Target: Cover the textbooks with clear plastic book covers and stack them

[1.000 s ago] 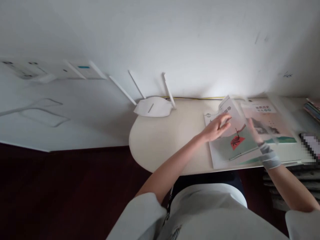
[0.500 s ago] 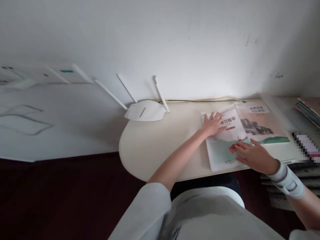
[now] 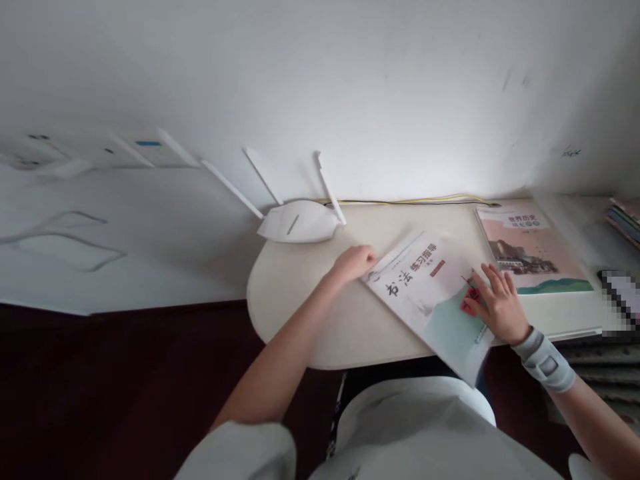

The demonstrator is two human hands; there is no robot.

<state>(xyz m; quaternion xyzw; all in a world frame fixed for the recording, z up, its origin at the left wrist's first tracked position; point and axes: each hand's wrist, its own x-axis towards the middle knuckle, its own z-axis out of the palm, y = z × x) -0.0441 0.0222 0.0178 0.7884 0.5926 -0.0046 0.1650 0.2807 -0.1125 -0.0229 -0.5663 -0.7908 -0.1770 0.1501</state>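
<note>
A white and green workbook (image 3: 420,287) with Chinese lettering lies turned at a slant on the table, its lower corner jutting past the front edge. At its upper left corner my left hand (image 3: 355,261) is closed on the book's edge; the fingertips are hidden. Over the book's right side rests my right hand (image 3: 503,308), fingers spread and a grey wristband behind it. Beneath its thumb and fingers shows a small red piece of paper (image 3: 471,303) with black marks. A second book (image 3: 533,247), pink with a green strip, lies to the right of that hand.
A white router (image 3: 300,223) with raised antennas stands at the back left of the cream table (image 3: 290,293). Yellow and black cables (image 3: 410,200) run along the wall. Stacked books (image 3: 625,223) and a pixelated dark-edged object (image 3: 620,300) are at the far right.
The workbook has turned counterclockwise and shifted left, away from the pink book. My left hand has gone from lying flat on the cover to its corner. My right hand moved slightly, fingers more upright.
</note>
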